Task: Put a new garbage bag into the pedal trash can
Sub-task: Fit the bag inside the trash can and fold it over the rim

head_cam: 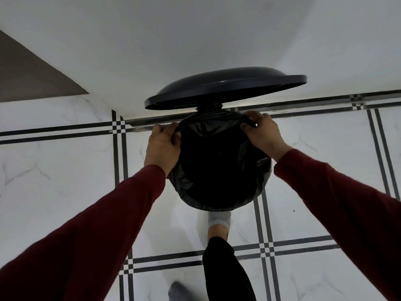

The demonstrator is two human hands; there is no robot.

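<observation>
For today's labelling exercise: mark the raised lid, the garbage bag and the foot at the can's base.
lid (pixel 225 88), head view, domed top.
garbage bag (pixel 217 129), head view, far folded edge.
foot (pixel 219 220), head view, sock.

Both my hands are on the black garbage bag (pixel 219 161), folded over the can's rim. My left hand (pixel 162 146) and right hand (pixel 263 133) each pinch its edge near the back. Lid (pixel 225 88) up, my socked foot (pixel 219 220) at the front.

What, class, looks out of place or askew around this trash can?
Nothing stands out. The garbage bag lines the can, both hands grip its edge at the rim, and the lid stands raised.
</observation>
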